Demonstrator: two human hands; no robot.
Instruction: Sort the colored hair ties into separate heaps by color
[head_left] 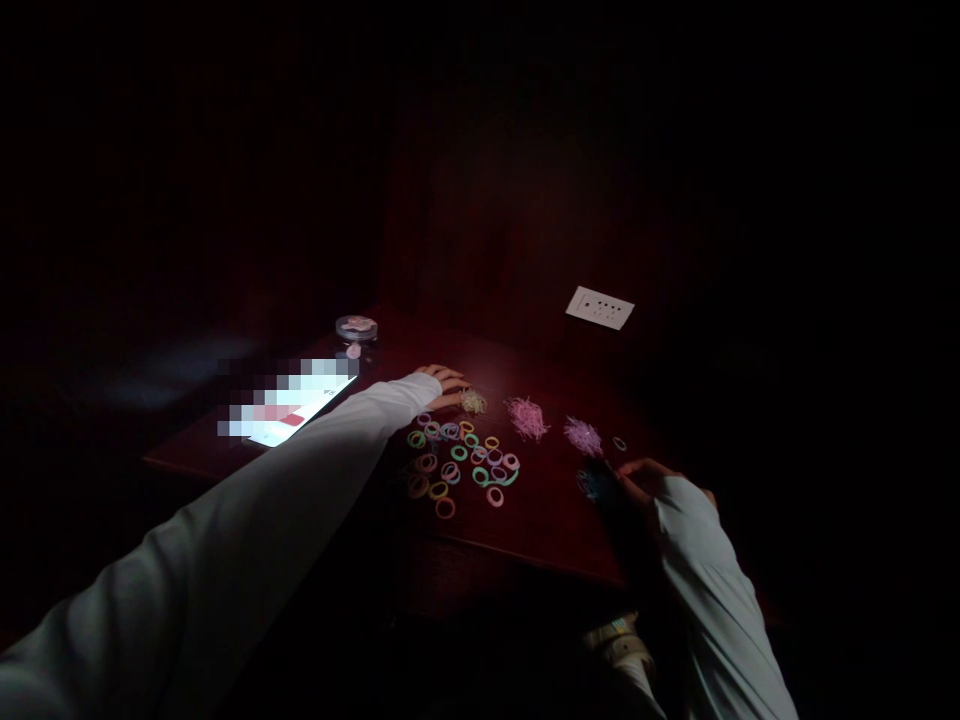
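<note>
My left hand (444, 384) reaches across the dark red table, its fingers stretched out and slightly apart, beside a small pile of pale yellow bands (473, 401). At the right, my right hand (646, 480) has its fingertips drawn together; whatever they may hold is too dark to make out. Close to those fingertips lie teal bands (589, 486), partly in shadow. A purple pile (583, 435) and a pink pile (528, 418) of thin bands sit between the hands. Several thicker hair ties (459, 453) in mixed colours are scattered in front of my left hand.
A lit phone (304, 410), partly pixelated, lies at the left. Behind it stands a round clear container (356, 328). One loose band (619, 443) lies at the right. A white socket plate (600, 308) is on the wall. The surroundings are very dark.
</note>
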